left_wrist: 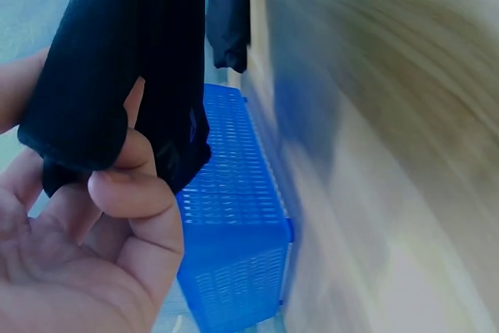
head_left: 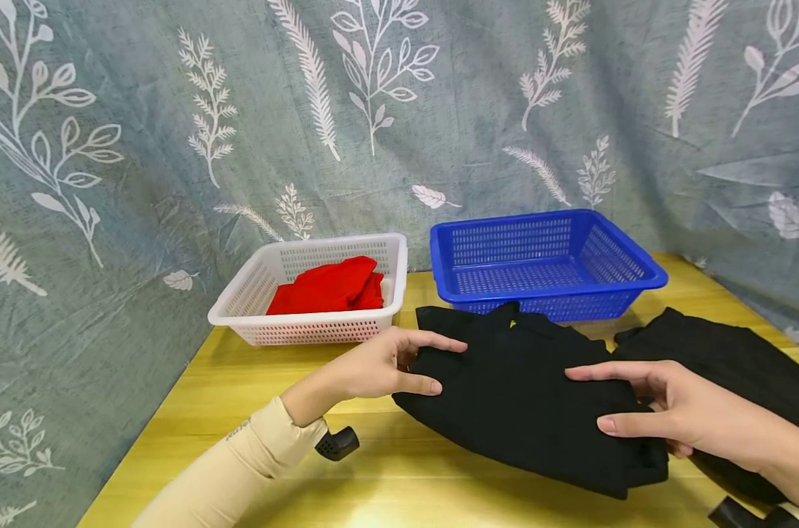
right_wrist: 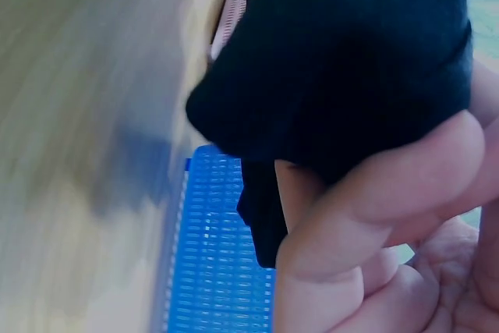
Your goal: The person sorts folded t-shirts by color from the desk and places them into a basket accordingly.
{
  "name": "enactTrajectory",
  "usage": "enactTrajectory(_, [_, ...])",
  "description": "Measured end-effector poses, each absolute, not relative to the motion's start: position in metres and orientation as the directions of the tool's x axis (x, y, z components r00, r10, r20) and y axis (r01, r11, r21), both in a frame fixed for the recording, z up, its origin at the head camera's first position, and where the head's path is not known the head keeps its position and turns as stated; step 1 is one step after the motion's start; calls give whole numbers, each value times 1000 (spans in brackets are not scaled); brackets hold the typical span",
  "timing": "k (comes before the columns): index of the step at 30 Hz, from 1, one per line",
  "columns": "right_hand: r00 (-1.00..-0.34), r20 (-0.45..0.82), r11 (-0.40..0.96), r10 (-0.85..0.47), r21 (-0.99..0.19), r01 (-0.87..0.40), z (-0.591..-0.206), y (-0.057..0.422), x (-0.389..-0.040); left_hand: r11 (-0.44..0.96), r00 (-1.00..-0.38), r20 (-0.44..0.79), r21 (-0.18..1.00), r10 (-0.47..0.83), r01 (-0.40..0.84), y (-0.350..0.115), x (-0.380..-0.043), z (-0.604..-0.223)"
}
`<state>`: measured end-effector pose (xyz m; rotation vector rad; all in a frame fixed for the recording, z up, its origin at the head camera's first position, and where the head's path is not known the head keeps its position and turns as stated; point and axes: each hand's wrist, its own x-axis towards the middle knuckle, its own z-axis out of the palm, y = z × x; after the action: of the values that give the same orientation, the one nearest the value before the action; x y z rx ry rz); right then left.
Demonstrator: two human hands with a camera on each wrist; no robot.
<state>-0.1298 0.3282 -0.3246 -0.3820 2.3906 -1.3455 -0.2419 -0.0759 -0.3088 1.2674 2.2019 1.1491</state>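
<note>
Both hands hold a folded black garment [head_left: 518,411] in the air above the table, in front of the blue basket [head_left: 551,293]. My left hand [head_left: 376,367] pinches its left edge, thumb and fingers on opposite faces of the cloth. At the right side, my right hand [head_left: 690,411] grips the cloth the same way. A small yellow mark shows near the garment's upper edge. In the left wrist view, folded layers of the black garment [left_wrist: 86,76] hang between thumb and fingers. The right wrist view shows the black garment [right_wrist: 343,60] bunched above the thumb.
A white basket [head_left: 241,320] with red folded cloth [head_left: 333,287] stands at the back left. The blue basket holds nothing visible. Another black cloth [head_left: 749,367] lies at the right, partly behind my right hand. A patterned curtain [head_left: 274,147] hangs behind the wooden table [head_left: 194,411].
</note>
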Motion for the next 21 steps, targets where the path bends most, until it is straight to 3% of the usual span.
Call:
enactTrajectory(12, [-936,-81,610,-343,-776,-157,-301,336,-129,229,-554,100,839,827,494,-73,-241,-286])
enactTrajectory(21, [-958,-40,668,-284,-725,-168,-281,337,-129,221,-566,162,807,809,547,-72,-242,-271])
